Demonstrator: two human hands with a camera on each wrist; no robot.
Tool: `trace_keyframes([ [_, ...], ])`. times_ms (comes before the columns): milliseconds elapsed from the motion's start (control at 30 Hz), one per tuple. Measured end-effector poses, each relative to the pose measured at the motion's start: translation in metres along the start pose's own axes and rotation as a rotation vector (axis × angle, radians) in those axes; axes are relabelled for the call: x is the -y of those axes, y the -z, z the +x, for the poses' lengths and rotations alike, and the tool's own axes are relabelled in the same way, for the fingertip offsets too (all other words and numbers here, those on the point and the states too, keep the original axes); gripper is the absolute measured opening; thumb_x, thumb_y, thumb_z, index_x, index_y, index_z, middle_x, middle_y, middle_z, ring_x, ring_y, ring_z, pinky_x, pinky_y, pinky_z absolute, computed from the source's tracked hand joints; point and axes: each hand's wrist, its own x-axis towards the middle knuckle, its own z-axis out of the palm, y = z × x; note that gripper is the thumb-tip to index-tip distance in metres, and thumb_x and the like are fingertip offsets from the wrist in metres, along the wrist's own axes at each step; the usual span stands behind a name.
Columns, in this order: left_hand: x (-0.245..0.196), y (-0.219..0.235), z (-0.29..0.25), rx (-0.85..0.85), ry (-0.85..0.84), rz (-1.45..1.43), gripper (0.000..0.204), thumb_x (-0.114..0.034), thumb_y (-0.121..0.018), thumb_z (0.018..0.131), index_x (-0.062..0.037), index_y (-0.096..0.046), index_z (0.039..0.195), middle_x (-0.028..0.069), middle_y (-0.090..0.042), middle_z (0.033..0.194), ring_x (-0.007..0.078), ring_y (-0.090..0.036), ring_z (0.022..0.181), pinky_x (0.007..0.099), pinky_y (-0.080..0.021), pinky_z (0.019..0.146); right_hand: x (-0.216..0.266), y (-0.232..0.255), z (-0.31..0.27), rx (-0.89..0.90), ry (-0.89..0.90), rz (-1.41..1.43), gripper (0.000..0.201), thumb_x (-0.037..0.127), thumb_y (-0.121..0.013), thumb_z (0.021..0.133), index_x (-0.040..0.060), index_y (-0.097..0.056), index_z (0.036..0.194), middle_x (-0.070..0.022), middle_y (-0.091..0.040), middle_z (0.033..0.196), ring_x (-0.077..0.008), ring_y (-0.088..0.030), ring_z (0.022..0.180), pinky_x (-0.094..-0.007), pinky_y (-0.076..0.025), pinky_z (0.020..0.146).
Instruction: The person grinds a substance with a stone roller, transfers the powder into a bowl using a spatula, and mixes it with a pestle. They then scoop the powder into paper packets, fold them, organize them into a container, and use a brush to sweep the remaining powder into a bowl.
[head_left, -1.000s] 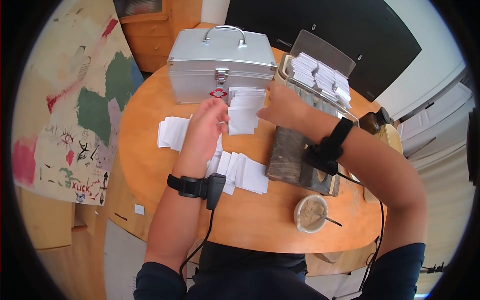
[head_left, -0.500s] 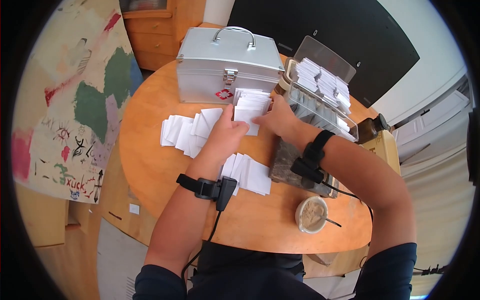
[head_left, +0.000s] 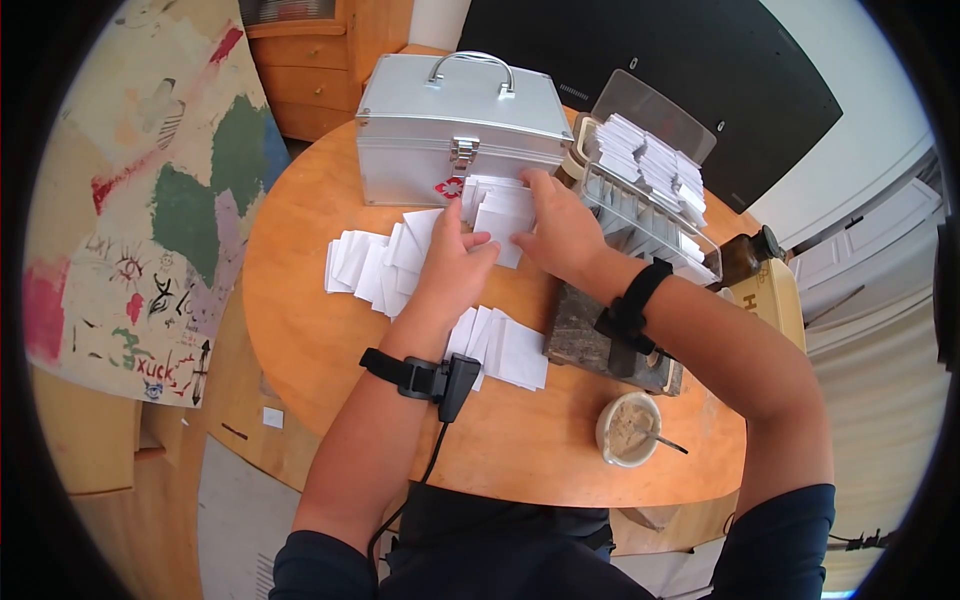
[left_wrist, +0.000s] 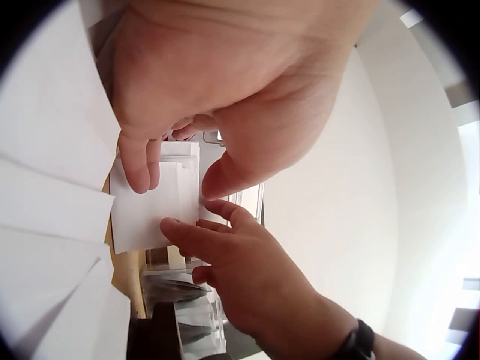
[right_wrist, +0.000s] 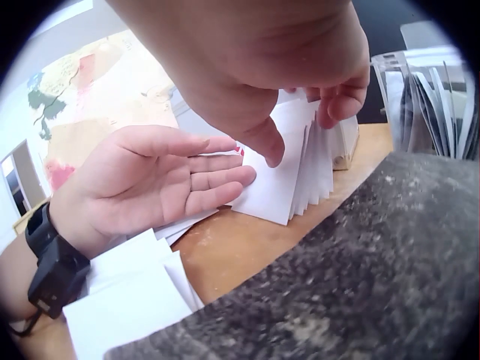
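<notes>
A row of overlapping folded white paper packets [head_left: 505,215] stands against the front of a silver metal case [head_left: 460,120]. My right hand [head_left: 562,228] holds the row from its right side, thumb on the front packet [right_wrist: 274,184] and fingers at the side behind. At the row's left, my left hand [head_left: 455,265] has its fingers extended, palm towards the packets, as the right wrist view shows; its fingertips are right at the edge of the front packet. More white packets lie fanned on the table [head_left: 365,270], and another group [head_left: 510,352] lies nearer me.
To the right, a clear plastic box [head_left: 650,225] and a tray of upright white packets [head_left: 640,150] stand beside a brown bottle [head_left: 745,255]. A dark stone block [head_left: 590,330] lies by my right forearm. Nearer me is a bowl [head_left: 628,428] of brownish powder with a stick.
Both hands have closed in on the packet row, the left moving right and the right hand coming onto its side. The front packets have shifted, and the head view has turned slightly.
</notes>
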Motion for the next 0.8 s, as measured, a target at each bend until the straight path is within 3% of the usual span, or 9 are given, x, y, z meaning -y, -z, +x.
trace_keyframes([
  [200, -0.009, 0.001, -0.004, 0.018, 0.04, -0.075, 0.081, -0.007, -0.062, 0.09, -0.0017, -0.015, 0.156, 0.0229, -0.047, 0.141, 0.0193, -0.056, 0.114, 0.0317, -0.043, 0.1, 0.005, 0.004, 0.002, 0.091, 0.093, -0.119, 0.062, 0.011, -0.075, 0.077, 0.0096, -0.045, 0.131, -0.0168, -0.059, 0.117, -0.0342, -0.058, 0.114, -0.0414, -0.049, 0.094],
  [300, -0.012, 0.001, -0.005, 0.027, 0.013, -0.088, 0.078, -0.007, -0.061, 0.09, -0.0014, -0.018, 0.155, 0.0212, -0.039, 0.148, 0.0197, -0.055, 0.116, 0.0323, -0.042, 0.102, 0.005, 0.001, 0.002, 0.082, 0.13, -0.175, 0.055, 0.01, -0.074, 0.077, 0.0096, -0.049, 0.126, -0.0147, -0.059, 0.111, -0.0332, -0.057, 0.112, -0.0408, -0.05, 0.092],
  [367, -0.009, 0.002, -0.003, 0.074, -0.04, -0.079, 0.074, -0.007, -0.061, 0.09, 0.0004, -0.023, 0.153, 0.0194, -0.033, 0.153, 0.0199, -0.053, 0.118, 0.0324, -0.042, 0.103, 0.005, 0.0, 0.0, -0.039, 0.236, -0.256, 0.049, 0.008, -0.072, 0.076, 0.0084, -0.053, 0.121, -0.0128, -0.059, 0.105, -0.0321, -0.057, 0.11, -0.0386, -0.052, 0.088],
  [467, -0.009, 0.001, -0.003, 0.072, -0.033, -0.089, 0.071, -0.007, -0.061, 0.09, 0.0013, -0.025, 0.151, 0.0202, -0.034, 0.152, 0.0203, -0.054, 0.118, 0.0326, -0.041, 0.103, 0.004, -0.005, 0.004, -0.028, 0.331, -0.348, 0.045, 0.006, -0.071, 0.073, 0.0068, -0.055, 0.116, -0.0111, -0.059, 0.102, -0.0306, -0.057, 0.108, -0.0366, -0.053, 0.085],
  [700, -0.006, 0.001, -0.002, 0.064, -0.042, -0.108, 0.07, -0.007, -0.06, 0.091, 0.0013, -0.025, 0.151, 0.0216, -0.033, 0.152, 0.0206, -0.054, 0.117, 0.0324, -0.042, 0.103, 0.005, -0.01, 0.009, -0.077, 0.291, -0.316, 0.034, 0.006, -0.07, 0.072, 0.0064, -0.062, 0.105, -0.0094, -0.06, 0.103, -0.0281, -0.058, 0.102, -0.0359, -0.053, 0.081],
  [800, -0.003, 0.001, -0.001, 0.049, -0.036, -0.124, 0.071, -0.004, -0.059, 0.089, 0.0008, -0.025, 0.151, 0.0212, -0.033, 0.151, 0.0209, -0.054, 0.115, 0.0323, -0.043, 0.102, 0.005, -0.007, 0.012, 0.009, 0.327, -0.36, 0.022, 0.008, -0.068, 0.073, 0.0068, -0.067, 0.096, -0.0088, -0.063, 0.101, -0.0275, -0.058, 0.099, -0.0364, -0.053, 0.081],
])
